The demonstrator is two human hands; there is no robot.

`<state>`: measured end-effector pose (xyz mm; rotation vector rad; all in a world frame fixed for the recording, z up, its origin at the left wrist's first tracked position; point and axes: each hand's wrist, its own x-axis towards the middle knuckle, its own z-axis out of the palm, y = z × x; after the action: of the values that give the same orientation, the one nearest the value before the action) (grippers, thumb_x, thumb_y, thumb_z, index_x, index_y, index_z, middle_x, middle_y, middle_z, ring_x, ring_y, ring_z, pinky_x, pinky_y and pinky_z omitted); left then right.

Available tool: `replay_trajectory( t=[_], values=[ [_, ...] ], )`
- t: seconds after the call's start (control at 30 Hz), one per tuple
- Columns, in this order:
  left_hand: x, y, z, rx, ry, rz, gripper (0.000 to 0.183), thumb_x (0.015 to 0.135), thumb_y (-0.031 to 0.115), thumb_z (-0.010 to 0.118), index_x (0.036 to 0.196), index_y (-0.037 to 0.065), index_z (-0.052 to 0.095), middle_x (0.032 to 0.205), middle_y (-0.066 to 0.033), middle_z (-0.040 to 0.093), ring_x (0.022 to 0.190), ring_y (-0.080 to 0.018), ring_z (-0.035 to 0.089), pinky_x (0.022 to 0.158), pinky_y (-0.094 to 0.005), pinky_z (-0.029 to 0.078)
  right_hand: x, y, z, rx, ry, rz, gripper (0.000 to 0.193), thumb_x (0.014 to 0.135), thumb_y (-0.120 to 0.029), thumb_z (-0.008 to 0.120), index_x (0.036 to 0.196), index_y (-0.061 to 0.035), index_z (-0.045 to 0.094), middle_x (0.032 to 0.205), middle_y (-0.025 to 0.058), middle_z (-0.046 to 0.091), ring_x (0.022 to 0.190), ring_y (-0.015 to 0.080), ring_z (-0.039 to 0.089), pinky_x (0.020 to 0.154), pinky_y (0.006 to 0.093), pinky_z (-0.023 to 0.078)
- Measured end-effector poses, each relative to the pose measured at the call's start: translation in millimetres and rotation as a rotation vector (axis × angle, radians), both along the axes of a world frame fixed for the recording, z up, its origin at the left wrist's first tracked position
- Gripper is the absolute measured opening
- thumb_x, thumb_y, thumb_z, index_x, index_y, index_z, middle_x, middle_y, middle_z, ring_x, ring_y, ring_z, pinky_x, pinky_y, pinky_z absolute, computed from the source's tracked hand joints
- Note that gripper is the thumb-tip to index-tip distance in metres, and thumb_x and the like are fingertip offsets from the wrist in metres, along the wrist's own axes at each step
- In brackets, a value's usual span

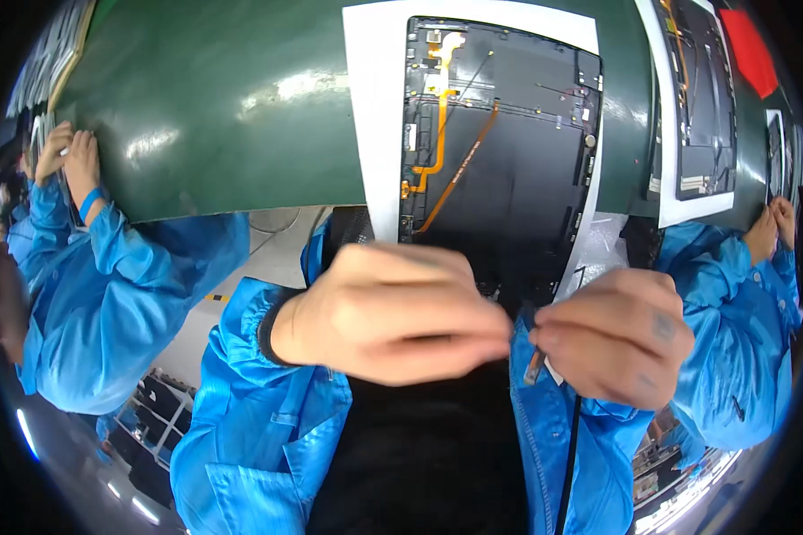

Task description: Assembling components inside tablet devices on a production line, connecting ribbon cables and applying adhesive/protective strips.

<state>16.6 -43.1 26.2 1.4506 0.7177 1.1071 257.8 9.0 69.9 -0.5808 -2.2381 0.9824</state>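
Observation:
Both hands are raised in front of my chest, close together, off the near end of a black device housing [509,169]. My left hand [393,312] is closed in a pinch, slightly blurred, and whatever its fingertips hold is hidden. Facing it, my right hand [616,339] pinches a small brown and silver strip [534,366], which hangs down from the fingertips. The housing lies on a white sheet [372,107]. An orange flex cable [441,134] runs down its left side, and a brown ribbon cable [459,169] slants across its middle.
A green table [241,116] stretches across the far side. A second housing [705,116] lies on white backing to the right, near a red sheet [749,52]. Co-workers in blue smocks sit close at left [143,294] and right [732,339]. A black cord [569,464] hangs along my smock.

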Motion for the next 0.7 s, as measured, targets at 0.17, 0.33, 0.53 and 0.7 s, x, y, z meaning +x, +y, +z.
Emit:
replay_trajectory(
  t=[0.17,0.33,0.53,0.7],
  values=[
    [-7,-5,-22,0.437,0.87,0.124,0.048,0.081,0.04,0.083,0.117,0.009,0.077,0.135,-0.0134,0.069,0.132,-0.0353,0.062,0.107,-0.0498,0.052,-8,20,-18,0.046,-0.059,-0.133,0.017,0.075,0.007,0.074,0.091,0.0031,0.072,0.09,0.0169,0.075,0.07,0.026,0.071,0.063,0.0342,0.055],
    [-12,-7,-29,0.354,1.029,0.008,0.056,0.081,0.048,0.078,0.128,0.018,0.073,0.152,-0.0101,0.058,0.146,-0.0351,0.05,0.115,-0.0515,0.045,-15,44,-34,-0.008,-0.246,-0.335,0.016,0.074,0.005,0.08,0.089,0.0012,0.076,0.122,0.0143,0.072,0.095,0.0217,0.068,0.086,0.0325,0.054],
    [-16,6,-28,0.393,1.031,-0.076,0.063,0.075,0.052,0.078,0.128,0.019,0.073,0.149,-0.0081,0.059,0.146,-0.0355,0.05,0.117,-0.0548,0.044,-12,68,-52,0.01,-0.247,-0.4,0.011,0.08,-0.001,0.082,0.09,-0.0016,0.079,0.133,0.0116,0.068,0.106,0.0207,0.069,0.093,0.0334,0.052],
    [-16,9,-28,0.399,1.029,-0.103,0.057,0.073,0.051,0.077,0.125,0.027,0.076,0.147,-0.0077,0.06,0.145,-0.0362,0.05,0.118,-0.058,0.042,-32,69,-23,-0.399,-0.34,-0.545,0.013,0.078,-0.005,0.083,0.088,-0.0042,0.076,0.131,0.0304,0.064,0.122,0.0415,0.065,0.102,0.0412,0.049]
  ],
)
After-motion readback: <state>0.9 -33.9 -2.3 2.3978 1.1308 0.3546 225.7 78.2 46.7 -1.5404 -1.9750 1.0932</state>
